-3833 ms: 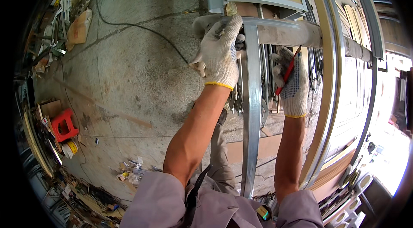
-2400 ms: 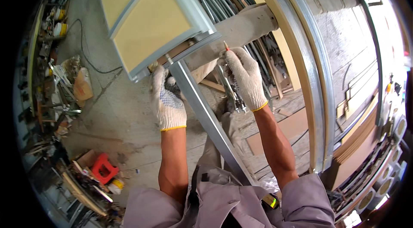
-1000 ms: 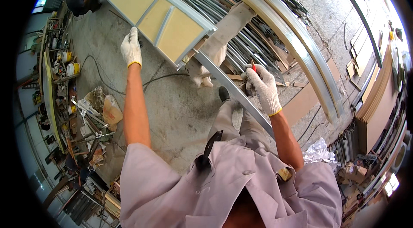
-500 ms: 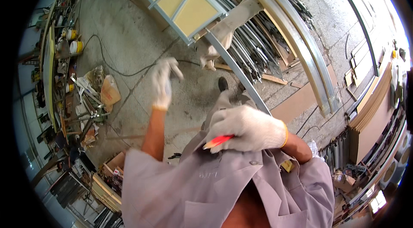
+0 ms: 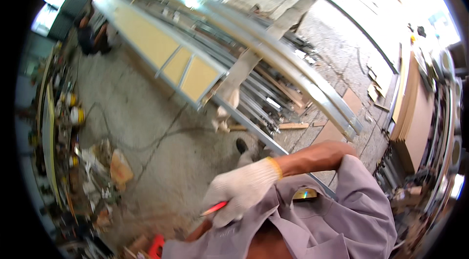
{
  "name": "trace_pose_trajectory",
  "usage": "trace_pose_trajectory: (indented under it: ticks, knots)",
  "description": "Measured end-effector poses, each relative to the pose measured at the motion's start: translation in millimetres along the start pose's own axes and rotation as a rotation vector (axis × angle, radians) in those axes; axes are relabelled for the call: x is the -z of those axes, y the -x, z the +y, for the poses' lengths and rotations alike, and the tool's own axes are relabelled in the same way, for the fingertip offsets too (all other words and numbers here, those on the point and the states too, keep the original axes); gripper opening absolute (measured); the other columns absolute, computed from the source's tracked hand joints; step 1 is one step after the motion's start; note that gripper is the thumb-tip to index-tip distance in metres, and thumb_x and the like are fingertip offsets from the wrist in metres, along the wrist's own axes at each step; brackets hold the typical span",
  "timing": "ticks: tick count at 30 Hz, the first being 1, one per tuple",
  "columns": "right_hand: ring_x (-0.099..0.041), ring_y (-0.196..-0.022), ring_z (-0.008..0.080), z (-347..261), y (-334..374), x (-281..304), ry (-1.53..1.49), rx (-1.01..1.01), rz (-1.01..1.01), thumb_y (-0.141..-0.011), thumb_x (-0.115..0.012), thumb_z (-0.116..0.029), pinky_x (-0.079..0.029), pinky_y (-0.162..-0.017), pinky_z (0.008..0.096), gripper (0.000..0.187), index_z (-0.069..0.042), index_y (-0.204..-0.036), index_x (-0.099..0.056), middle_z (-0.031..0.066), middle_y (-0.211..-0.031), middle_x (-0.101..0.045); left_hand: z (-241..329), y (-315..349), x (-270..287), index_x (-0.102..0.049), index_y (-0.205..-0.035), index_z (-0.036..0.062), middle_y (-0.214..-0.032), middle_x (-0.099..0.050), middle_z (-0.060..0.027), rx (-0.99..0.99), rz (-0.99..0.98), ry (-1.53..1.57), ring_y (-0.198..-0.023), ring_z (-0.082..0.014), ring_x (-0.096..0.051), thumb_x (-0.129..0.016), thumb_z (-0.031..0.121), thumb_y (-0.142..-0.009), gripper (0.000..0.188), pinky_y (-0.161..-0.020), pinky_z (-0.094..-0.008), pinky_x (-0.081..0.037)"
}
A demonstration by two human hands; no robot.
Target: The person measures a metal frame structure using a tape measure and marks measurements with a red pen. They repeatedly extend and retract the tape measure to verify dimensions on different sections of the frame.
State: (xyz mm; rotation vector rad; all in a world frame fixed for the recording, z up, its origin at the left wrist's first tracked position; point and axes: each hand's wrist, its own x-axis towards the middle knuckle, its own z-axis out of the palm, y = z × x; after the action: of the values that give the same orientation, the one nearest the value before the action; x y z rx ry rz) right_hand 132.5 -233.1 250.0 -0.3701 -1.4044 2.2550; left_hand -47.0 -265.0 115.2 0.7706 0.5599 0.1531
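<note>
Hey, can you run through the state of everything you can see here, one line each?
Right hand: gloved, closed around the red pencil.
Red pencil: gripped, tip exposed.
Left hand: hidden.
Shirt: open at the collar.
Yellow-panelled frame: lying lengthwise.
Cable: loosely curved, blurred.
Brown boards: stacked together.

Red pencil (image 5: 216, 208) slants, pointed end toward lower left, in gloved right fingers (image 5: 225, 217)
</note>
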Motion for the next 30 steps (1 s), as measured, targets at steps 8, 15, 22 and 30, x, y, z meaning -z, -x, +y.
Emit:
trace_pose_trajectory:
  ticks: [8, 15, 22, 30]
  knots:
    - [-0.05, -0.05, 0.0049, -59, -9, -43, -0.514, 0.277, -0.022, -0.098, -0.07, -0.026, -0.038, -0.044, 0.0228, 0.021, -0.005, -0.097, -0.068, -0.001, -0.065, -0.059, -19, 4, 16, -0.059, -0.134, 0.0027, -0.126, -0.062, -0.0114, -0.006, 0.21, -0.019, -0.112, -0.0205, -0.063, -0.054, 0.041, -0.108, 0.046, -0.096, -0.0347, -0.053]
    - [-0.055, -0.051, 0.0022, -78, 18, -31, -0.445, 0.512, 0.32, -0.102, -0.066, -0.024, -0.043, -0.042, 0.0168, 0.022, -0.002, -0.106, -0.066, -0.0011, -0.069, -0.063, -21, 15, 49, -0.056, -0.14, 0.0026, -0.138, -0.057, -0.0121, -0.175, 0.376, 0.055, -0.12, -0.0215, -0.06, -0.054, 0.041, -0.108, 0.051, -0.101, -0.0348, -0.051]
    - [-0.057, -0.063, 0.0006, -38, 49, -20, -0.04, 0.243, 0.802, -0.1, -0.07, -0.021, -0.045, -0.053, 0.0181, 0.02, -0.003, -0.107, -0.071, -0.0019, -0.084, -0.066, 31, -30, 56, -0.052, -0.146, 0.0028, -0.141, -0.057, -0.0103, -0.312, 0.13, 0.071, -0.123, -0.0198, -0.059, -0.061, 0.03, -0.101, 0.053, -0.104, -0.0339, -0.049]
    - [-0.05, -0.048, 0.0001, 29, 69, 28, -0.316, 0.226, 1.297, -0.104, -0.064, -0.026, -0.035, -0.04, 0.0144, 0.023, -0.006, -0.115, -0.066, -0.0037, -0.069, -0.062, 33, -58, -1, -0.051, -0.143, -0.0017, -0.113, -0.064, -0.007, -0.071, -0.137, -0.132, -0.096, -0.0146, -0.065, -0.074, -0.007, -0.083, 0.064, -0.081, -0.0302, -0.057]
